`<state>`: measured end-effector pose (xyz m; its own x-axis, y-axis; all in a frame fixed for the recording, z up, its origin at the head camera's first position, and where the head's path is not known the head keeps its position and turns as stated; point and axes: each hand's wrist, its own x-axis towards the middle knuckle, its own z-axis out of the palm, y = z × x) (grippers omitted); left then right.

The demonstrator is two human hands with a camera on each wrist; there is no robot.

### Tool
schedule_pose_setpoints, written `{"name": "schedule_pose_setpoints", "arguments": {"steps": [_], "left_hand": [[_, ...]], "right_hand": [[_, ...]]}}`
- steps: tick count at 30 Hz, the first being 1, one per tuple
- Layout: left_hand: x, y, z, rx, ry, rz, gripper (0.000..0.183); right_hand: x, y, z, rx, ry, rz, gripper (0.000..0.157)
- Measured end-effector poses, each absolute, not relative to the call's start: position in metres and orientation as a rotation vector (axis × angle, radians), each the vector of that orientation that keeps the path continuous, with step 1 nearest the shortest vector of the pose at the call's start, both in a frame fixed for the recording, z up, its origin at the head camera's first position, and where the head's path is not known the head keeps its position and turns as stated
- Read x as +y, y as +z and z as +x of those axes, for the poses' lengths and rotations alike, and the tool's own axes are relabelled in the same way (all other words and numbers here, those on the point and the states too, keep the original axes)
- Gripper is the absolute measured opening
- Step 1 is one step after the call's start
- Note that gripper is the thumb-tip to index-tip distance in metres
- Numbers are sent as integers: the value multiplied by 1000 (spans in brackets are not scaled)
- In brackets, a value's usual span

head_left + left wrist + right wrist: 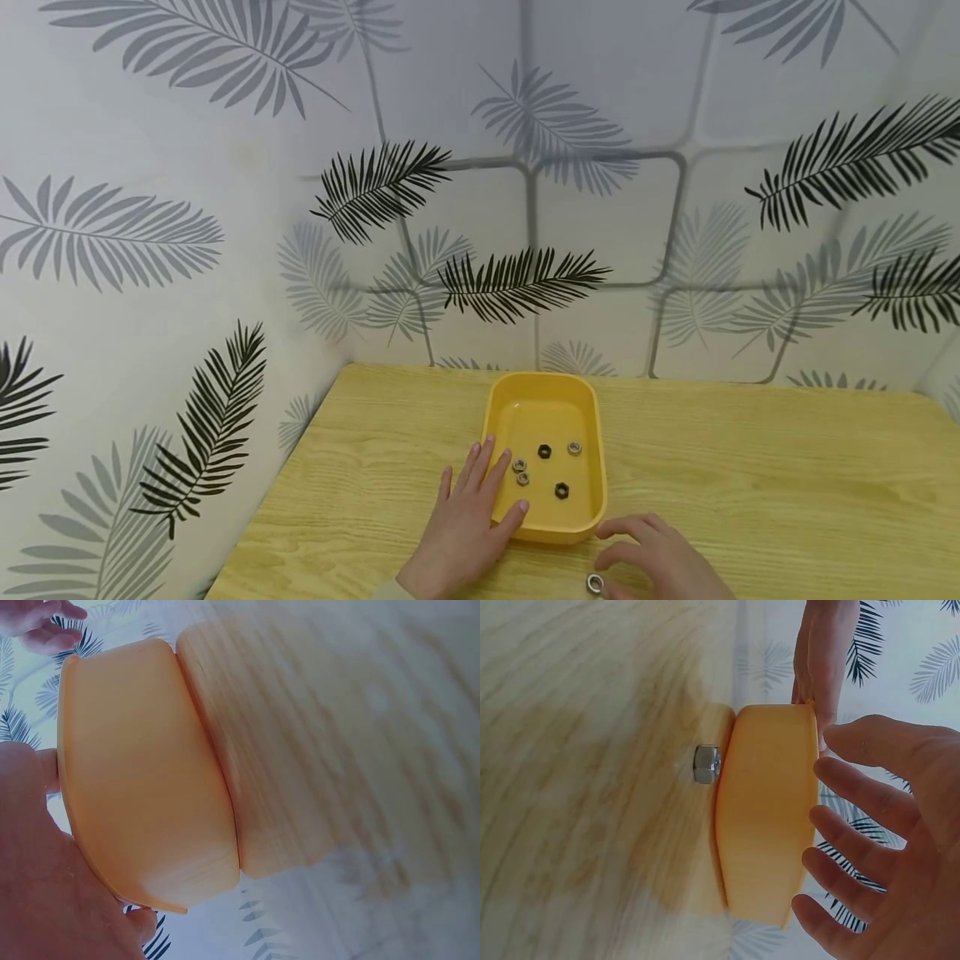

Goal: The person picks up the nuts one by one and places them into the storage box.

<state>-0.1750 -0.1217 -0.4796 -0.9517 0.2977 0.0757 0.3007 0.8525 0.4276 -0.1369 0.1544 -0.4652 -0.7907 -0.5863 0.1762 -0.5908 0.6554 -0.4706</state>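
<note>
A yellow plastic tray (600, 475) stands on the table with three silver hex nuts (574, 447) and two black ones (562, 491) lying in it. My left hand (467, 521) rests over the tray's near left rim, fingers extended and thumb lying across the front left corner. Outside the tray, a single silver nut (595, 583) lies on the table in front of its right corner; the right wrist view shows this same nut (706, 763) close to the tray wall (769, 817). My right hand (656, 554) hovers beside that nut, fingers spread and apart from it, holding nothing.
The wood-grain table (765, 483) extends to both sides of the tray. Behind it and to the left stand pale walls (600, 225) with a leaf pattern. The table's left edge (277, 483) runs near the left wall.
</note>
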Motion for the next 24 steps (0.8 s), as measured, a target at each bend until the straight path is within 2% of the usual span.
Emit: {"name": "schedule_pose_setpoints", "arguments": {"steps": [6, 14, 24], "left_hand": [[-121, -480, -175, -3017, -702, -482, 67], [-121, -481, -175, -3021, -703, -471, 68], [-120, -479, -175, -3015, -711, -473, 67]], "right_hand": [[159, -474, -140, -2859, 760, 1061, 7], [159, -484, -145, -2966, 655, 1008, 21], [158, -490, -150, -3008, 728, 1030, 9]]}}
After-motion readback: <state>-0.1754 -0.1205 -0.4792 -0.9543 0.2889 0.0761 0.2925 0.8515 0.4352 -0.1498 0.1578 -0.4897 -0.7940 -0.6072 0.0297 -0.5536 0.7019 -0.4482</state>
